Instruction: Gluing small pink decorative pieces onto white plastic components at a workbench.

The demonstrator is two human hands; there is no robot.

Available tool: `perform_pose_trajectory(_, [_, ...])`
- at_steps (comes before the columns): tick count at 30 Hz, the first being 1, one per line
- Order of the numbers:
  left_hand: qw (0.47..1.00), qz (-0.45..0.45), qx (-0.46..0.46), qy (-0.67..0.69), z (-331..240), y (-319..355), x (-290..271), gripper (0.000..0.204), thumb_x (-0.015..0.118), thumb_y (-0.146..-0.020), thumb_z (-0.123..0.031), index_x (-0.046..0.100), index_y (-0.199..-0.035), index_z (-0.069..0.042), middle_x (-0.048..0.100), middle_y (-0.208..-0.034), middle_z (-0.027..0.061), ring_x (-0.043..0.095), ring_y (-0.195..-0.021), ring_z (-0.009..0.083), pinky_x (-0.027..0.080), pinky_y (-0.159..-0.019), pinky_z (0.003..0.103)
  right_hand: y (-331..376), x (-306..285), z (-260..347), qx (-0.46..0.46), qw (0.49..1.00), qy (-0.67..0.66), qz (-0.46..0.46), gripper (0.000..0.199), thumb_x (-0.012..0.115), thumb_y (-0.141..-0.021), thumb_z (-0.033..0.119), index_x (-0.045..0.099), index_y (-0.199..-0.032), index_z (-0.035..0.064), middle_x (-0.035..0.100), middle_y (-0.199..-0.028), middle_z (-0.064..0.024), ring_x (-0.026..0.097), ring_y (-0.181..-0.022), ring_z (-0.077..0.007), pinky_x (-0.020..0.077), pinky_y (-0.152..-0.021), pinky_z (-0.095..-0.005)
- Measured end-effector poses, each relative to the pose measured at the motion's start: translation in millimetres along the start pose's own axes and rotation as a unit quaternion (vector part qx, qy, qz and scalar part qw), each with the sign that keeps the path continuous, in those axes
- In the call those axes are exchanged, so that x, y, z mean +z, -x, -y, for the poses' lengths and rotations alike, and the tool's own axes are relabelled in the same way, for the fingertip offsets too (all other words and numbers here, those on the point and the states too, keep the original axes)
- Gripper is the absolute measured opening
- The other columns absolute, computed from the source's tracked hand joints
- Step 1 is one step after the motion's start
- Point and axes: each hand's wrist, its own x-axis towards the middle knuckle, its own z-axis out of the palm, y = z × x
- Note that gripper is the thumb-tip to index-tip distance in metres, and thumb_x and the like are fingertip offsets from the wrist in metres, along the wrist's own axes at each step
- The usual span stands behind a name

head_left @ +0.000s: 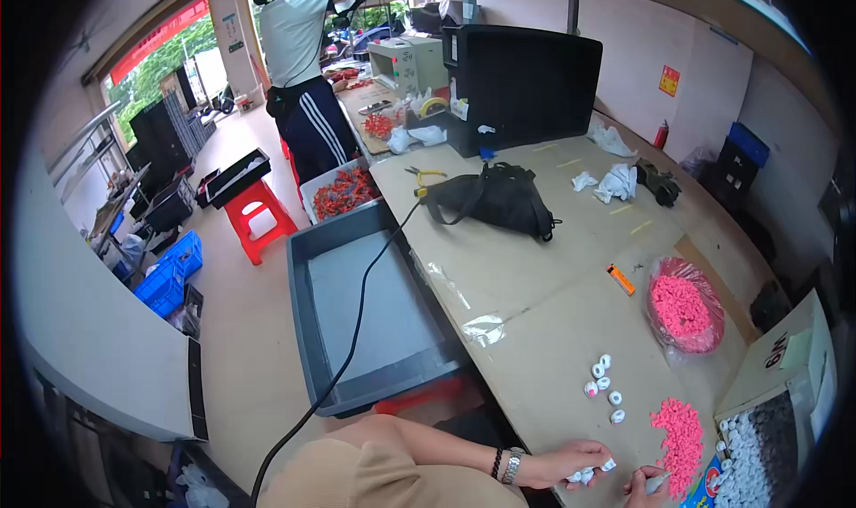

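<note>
The small white caps point(584, 475) sit bunched under my left hand point(571, 463) at the near edge of the bench point(535, 285), the fingers curled around them so that the grip is closed on a few at once; one cap pokes out toward my right. My right hand point(644, 488) is mostly cut off by the lower rim of the view. It pinches a small pale piece point(657, 482), with the fingers together on it, though I cannot tell the exact contact.

Risks as I judge them:
- The caps are held loosely as a cluster right beside the bench edge. Any slackening of my left fingers could let one roll off onto the floor.
- The loose pink pieces point(680, 437) lie just beside my right hand. A careless sweep of the wrist could scatter them or mix them with the white ones.
- A further group of white caps point(604, 385) rests unsecured farther up the bench, near enough to be knocked by my forearm.

Pose: my left forearm comes in low from the left, the wrist carrying a watch point(513, 464) and a dark bracelet point(496, 462), palm turned down. The right hand rises from the lower edge, fingers pointing up and left toward the other hand.

Beyond: a bag of pink pieces point(683, 307), a carton of white caps point(756, 454), a grey tray point(374, 303).
</note>
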Motion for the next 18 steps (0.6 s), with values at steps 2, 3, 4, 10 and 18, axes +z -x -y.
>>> perform_pose_trajectory(2, [1.0, -0.021, -0.001, 0.007, -5, 6, 3, 0.027, 0.048, -0.098, -0.033, 0.053, -0.112, -0.01, 0.051, -0.09, -0.0035, 0.05, -0.072, 0.0029, 0.035, -0.047, 0.019, 4, 8, 7, -0.01, 1.0, 0.012, -0.013, 0.015, 0.063, -0.08, 0.001, 0.06, -0.095, 0.0016, 0.058, -0.088, -0.0049, 0.055, -0.077, -0.0132, 0.0452, -0.067, -0.0268])
perform_pose_trajectory(3, [1.0, -0.03, -0.002, 0.006, -7, 8, 6, 0.027, 0.048, -0.099, -0.033, 0.054, -0.112, -0.01, 0.051, -0.09, -0.0036, 0.05, -0.072, 0.0027, 0.034, -0.047, 0.019, 7, 9, 7, -0.01, 1.0, -0.016, -0.017, 0.015, 0.063, -0.08, 0.0, 0.06, -0.094, 0.0017, 0.059, -0.086, -0.0047, 0.055, -0.076, -0.0131, 0.0452, -0.066, -0.0266])
perform_pose_trajectory(4, [0.999, -0.039, -0.004, 0.006, -9, 11, 9, 0.027, 0.048, -0.099, -0.033, 0.054, -0.112, -0.01, 0.051, -0.089, -0.0037, 0.05, -0.072, 0.0026, 0.034, -0.047, 0.018, 9, 11, 5, -0.009, 0.999, -0.044, -0.021, 0.015, 0.063, -0.079, -0.001, 0.06, -0.093, 0.0017, 0.059, -0.085, -0.0045, 0.055, -0.074, -0.013, 0.0452, -0.065, -0.0263])
perform_pose_trajectory(10, [0.997, -0.073, 0.016, -0.011, -17, 6, 23, 0.026, 0.049, -0.098, -0.031, 0.054, -0.113, -0.011, 0.053, -0.087, -0.0044, 0.051, -0.072, 0.0027, 0.035, -0.048, 0.019, 11, 14, -6, -0.094, 0.992, -0.063, -0.062, 0.015, 0.064, -0.078, -0.004, 0.056, -0.086, 0.0048, 0.055, -0.079, -0.005, 0.05, -0.062, -0.0109, 0.0413, -0.055, -0.0239])
perform_pose_trajectory(18, [0.983, -0.136, 0.11, -0.064, -34, -11, 23, 0.026, 0.051, -0.098, -0.026, 0.054, -0.117, -0.008, 0.059, -0.09, -0.0018, 0.053, -0.073, 0.0027, 0.04, -0.052, 0.019, -5, 44, 4, -0.196, 0.973, -0.107, -0.055, 0.017, 0.068, -0.073, -0.01, 0.058, -0.081, 0.0012, 0.061, -0.08, -0.0083, 0.057, -0.069, -0.0134, 0.0457, -0.06, -0.0247])
